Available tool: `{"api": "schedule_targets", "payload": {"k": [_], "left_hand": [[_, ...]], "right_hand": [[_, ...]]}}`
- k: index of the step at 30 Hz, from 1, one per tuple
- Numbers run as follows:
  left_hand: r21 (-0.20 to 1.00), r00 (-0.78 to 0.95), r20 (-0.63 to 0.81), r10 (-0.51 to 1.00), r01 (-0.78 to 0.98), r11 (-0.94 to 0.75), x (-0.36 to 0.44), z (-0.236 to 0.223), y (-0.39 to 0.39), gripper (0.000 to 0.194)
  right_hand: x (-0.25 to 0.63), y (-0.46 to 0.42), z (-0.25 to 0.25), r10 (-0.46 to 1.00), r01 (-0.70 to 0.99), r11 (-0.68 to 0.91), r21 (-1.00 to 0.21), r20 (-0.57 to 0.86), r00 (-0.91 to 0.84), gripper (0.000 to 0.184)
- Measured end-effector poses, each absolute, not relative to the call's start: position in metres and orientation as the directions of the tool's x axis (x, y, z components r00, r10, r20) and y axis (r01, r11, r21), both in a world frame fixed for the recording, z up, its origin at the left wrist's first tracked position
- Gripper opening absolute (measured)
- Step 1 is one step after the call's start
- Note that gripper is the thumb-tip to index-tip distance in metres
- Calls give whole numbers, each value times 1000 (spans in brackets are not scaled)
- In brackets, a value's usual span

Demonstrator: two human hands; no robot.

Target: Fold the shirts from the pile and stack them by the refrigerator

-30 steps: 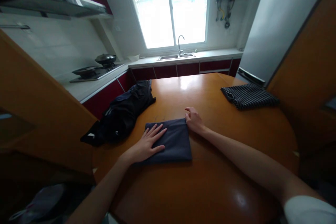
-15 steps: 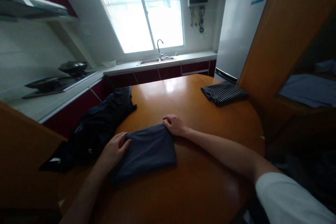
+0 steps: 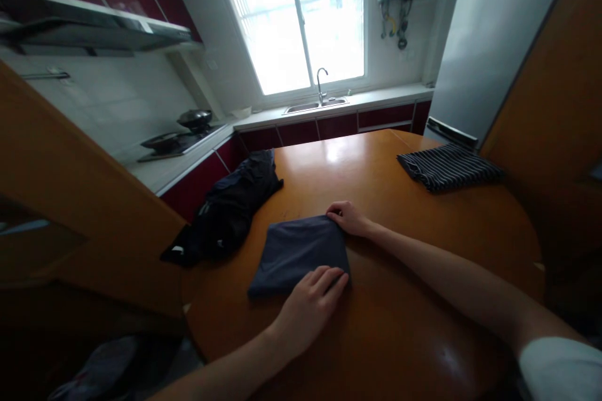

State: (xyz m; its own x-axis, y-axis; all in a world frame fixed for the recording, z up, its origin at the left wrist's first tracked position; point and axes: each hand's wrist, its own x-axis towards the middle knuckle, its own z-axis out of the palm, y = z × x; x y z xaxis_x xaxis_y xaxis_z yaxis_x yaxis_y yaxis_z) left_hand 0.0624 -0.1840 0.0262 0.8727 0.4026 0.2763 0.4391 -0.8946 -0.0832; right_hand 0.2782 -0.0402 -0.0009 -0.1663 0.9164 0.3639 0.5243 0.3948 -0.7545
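A folded blue-grey garment (image 3: 296, 247) lies flat on the round wooden table (image 3: 404, 326). Its near right corner is pinched by my left hand (image 3: 310, 304), whose fingers are bent over the edge. At the far right corner, my right hand (image 3: 350, 218) has thumb and fingers closed on the fabric. What kind of garment it is, I cannot tell from the folded shape.
To the left a heap of dark clothes (image 3: 235, 207) hangs partly over the table edge. A folded black-and-white striped garment (image 3: 449, 166) lies at the far right, by the fridge (image 3: 493, 44). Beyond the table are the counter with a sink (image 3: 315, 105) and a pan (image 3: 162, 142).
My left hand has moved from the garment's left side to its near right corner. My right hand stays at the far right corner. The view has turned left.
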Motion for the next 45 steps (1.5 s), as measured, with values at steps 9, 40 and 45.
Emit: {"api": "schedule_targets", "payload": {"k": [9, 40, 45], "left_hand": [[-29, 852, 234, 469, 488, -872, 70, 36, -193, 40], [246, 766, 65, 640, 609, -754, 164, 25, -77, 79], [262, 828, 88, 553, 517, -815, 155, 33, -101, 79]], "right_hand": [[319, -86, 7, 957, 641, 240, -729, 287, -32, 14], [387, -107, 44, 964, 544, -263, -797, -240, 114, 22], [388, -110, 55, 900, 435, -406, -804, -435, 36, 17]]}}
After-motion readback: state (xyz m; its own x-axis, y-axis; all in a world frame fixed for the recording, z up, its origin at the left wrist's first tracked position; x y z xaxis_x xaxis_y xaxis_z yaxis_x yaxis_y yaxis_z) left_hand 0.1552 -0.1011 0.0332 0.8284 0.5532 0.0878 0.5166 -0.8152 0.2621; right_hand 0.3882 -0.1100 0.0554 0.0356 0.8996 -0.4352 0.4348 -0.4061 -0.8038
